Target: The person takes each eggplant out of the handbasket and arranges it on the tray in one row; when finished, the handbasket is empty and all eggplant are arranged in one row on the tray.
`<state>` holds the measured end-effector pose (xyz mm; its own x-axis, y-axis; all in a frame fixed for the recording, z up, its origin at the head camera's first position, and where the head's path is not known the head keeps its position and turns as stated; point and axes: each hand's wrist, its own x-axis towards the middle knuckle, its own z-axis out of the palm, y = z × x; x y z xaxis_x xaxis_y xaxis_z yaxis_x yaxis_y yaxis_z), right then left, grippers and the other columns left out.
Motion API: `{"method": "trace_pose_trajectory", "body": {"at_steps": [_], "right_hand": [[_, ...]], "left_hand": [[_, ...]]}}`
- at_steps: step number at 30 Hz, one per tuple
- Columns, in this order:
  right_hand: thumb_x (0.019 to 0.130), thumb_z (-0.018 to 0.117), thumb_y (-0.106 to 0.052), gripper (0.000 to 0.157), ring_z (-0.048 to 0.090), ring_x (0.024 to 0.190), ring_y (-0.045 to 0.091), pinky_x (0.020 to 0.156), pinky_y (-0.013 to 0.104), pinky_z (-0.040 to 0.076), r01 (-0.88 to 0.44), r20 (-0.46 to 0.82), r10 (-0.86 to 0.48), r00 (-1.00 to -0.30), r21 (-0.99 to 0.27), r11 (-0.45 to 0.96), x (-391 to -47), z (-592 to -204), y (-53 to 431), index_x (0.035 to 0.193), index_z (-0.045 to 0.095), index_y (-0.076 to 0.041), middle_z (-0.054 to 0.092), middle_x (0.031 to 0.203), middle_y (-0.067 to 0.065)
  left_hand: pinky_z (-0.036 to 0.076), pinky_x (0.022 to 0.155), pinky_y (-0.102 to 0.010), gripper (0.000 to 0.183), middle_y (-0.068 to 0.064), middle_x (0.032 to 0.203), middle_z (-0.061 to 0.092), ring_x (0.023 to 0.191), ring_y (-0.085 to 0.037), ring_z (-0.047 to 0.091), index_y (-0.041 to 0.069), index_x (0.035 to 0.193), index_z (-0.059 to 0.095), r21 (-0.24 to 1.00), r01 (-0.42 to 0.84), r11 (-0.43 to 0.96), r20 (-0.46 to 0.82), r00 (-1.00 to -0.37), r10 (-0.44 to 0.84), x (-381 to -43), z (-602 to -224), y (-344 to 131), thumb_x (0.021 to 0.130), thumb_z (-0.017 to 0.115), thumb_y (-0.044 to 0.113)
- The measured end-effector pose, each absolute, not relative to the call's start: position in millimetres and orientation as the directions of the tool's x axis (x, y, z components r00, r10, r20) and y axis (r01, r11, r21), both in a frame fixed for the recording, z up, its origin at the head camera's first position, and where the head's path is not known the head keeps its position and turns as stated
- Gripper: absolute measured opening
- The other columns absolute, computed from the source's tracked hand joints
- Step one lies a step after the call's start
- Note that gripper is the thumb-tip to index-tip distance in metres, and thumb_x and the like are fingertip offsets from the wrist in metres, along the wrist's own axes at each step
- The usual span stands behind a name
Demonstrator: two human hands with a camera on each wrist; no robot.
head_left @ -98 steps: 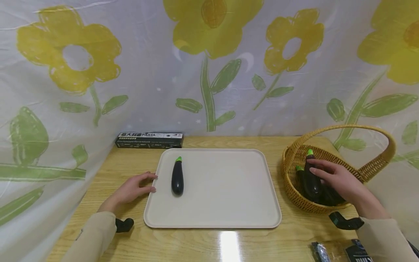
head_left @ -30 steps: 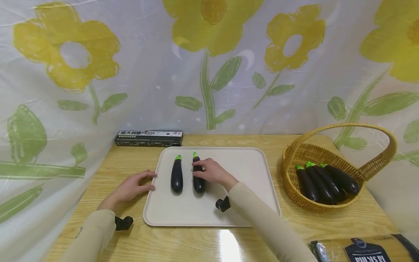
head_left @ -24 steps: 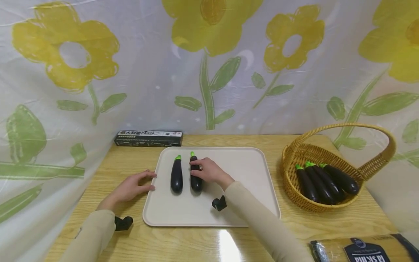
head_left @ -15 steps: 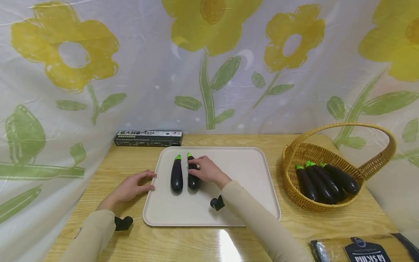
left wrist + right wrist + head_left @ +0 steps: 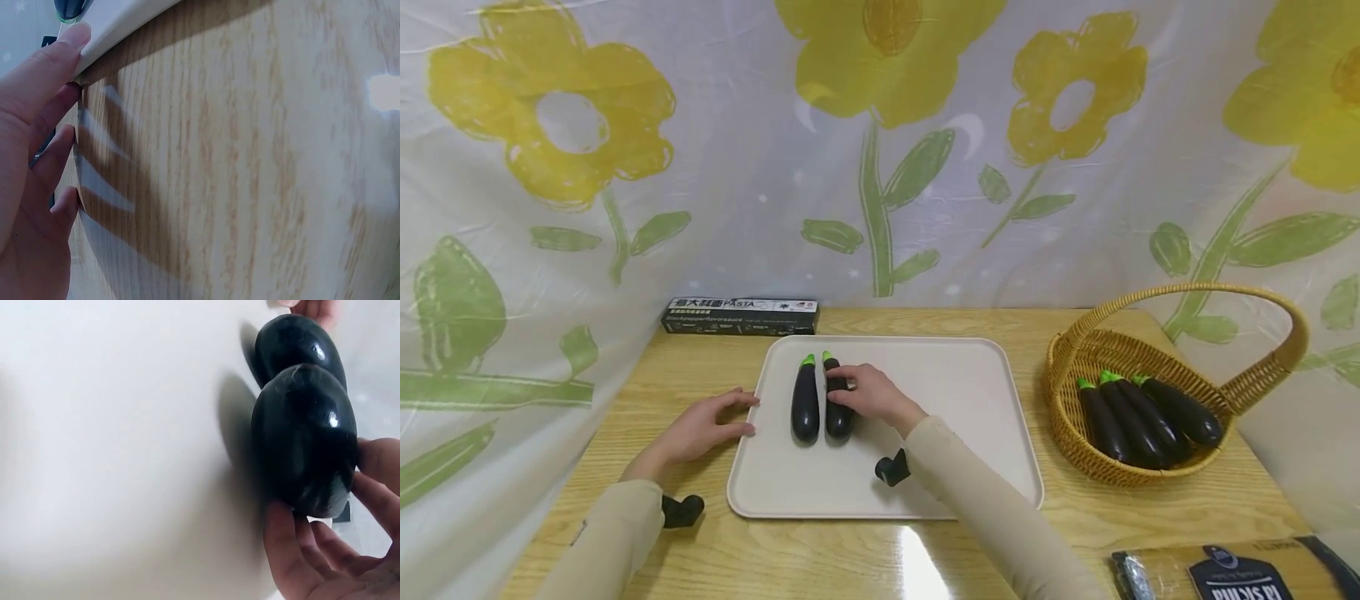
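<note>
On the beige tray [image 5: 925, 492], my right hand [image 5: 872, 393] holds a dark purple eggplant [image 5: 838, 423] with a green stem end, thumb and fingers on either side of it. Parallel on its left lies another eggplant [image 5: 806, 408], a narrow gap between the two in the head view. The right wrist view shows the rounded bottom of the held eggplant [image 5: 304, 437] between thumb and fingers. My left hand [image 5: 700, 429] rests at the tray's left edge. In the left wrist view its thumb [image 5: 53, 65] touches the tray rim, the other fingers spread beside it.
A wicker basket [image 5: 1060, 433] with a tall handle stands at the right, with several eggplants [image 5: 1150, 421] inside. A black pasta box [image 5: 741, 317] lies behind the tray. A brown and black package [image 5: 1232, 571] is at the front right. A flowered cloth hangs behind the wooden table [image 5: 805, 550].
My right hand has brought an eggplant from the basket onto the tray, then shifted it left, close to the other eggplant. My left hand has stayed at the tray's edge.
</note>
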<state>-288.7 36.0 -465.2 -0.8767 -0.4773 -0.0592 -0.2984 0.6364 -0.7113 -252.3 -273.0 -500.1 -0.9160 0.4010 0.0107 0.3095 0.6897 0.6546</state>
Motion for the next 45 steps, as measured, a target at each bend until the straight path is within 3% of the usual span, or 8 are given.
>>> {"method": "trace_pose_trajectory", "body": {"at_steps": [9,24,30,33,40,45], "right_hand": [[0.092,0.066,-0.021,0.04,0.063,0.094,0.019,0.084,0.029,0.05,-0.322,-0.021,-0.468,-0.883,-0.698,0.64,-290,-466,31,0.13,0.064,-0.01,0.063,0.128,0.014],[0.093,0.064,-0.022,0.041,0.062,0.115,0.028,0.096,0.034,0.05,-0.249,-0.061,-0.455,-0.888,-0.768,0.589,-286,-464,29,0.132,0.062,-0.011,0.058,0.136,0.012],[0.093,0.065,-0.023,0.041,0.061,0.117,0.027,0.081,0.03,0.055,-0.166,-0.106,-0.432,-0.896,-0.822,0.545,-280,-465,35,0.133,0.061,-0.012,0.057,0.135,0.016],[0.093,0.066,-0.023,0.043,0.06,0.118,0.027,0.075,0.028,0.056,-0.13,-0.116,-0.425,-0.898,-0.852,0.507,-274,-464,47,0.134,0.06,-0.012,0.056,0.136,0.016],[0.094,0.067,-0.023,0.045,0.059,0.119,0.027,0.08,0.033,0.058,-0.082,-0.082,-0.428,-0.9,-0.933,0.351,-241,-457,96,0.135,0.057,-0.007,0.052,0.14,0.011],[0.093,0.068,-0.027,0.044,0.059,0.117,0.026,0.085,0.032,0.056,-0.11,-0.04,-0.395,-0.918,-0.931,0.349,-211,-447,147,0.133,0.06,-0.012,0.053,0.139,0.007]], "left_hand": [[0.024,0.111,-0.065,0.044,-0.022,0.143,0.049,0.138,-0.048,0.03,0.009,0.127,0.062,0.651,0.315,0.691,0.015,-0.915,0.403,-253,-501,-274,0.089,0.072,0.031],[0.024,0.111,-0.065,0.044,-0.023,0.144,0.048,0.138,-0.049,0.03,0.008,0.127,0.062,0.648,0.307,0.697,0.006,-0.917,0.399,-251,-497,-272,0.089,0.072,0.03],[0.023,0.111,-0.065,0.045,-0.022,0.145,0.047,0.139,-0.048,0.029,0.009,0.127,0.062,0.644,0.299,0.705,-0.003,-0.92,0.393,-251,-497,-272,0.09,0.072,0.031],[0.023,0.111,-0.065,0.045,-0.022,0.145,0.047,0.139,-0.048,0.029,0.009,0.127,0.062,0.648,0.296,0.702,-0.003,-0.92,0.391,-251,-497,-271,0.09,0.072,0.031],[0.022,0.111,-0.065,0.045,-0.022,0.145,0.047,0.139,-0.048,0.029,0.01,0.127,0.062,0.654,0.289,0.7,-0.005,-0.923,0.386,-251,-497,-270,0.089,0.072,0.033],[0.022,0.11,-0.066,0.045,-0.022,0.145,0.047,0.138,-0.049,0.029,0.011,0.127,0.062,0.648,0.297,0.702,0.003,-0.922,0.387,-251,-498,-272,0.09,0.072,0.034]]}}
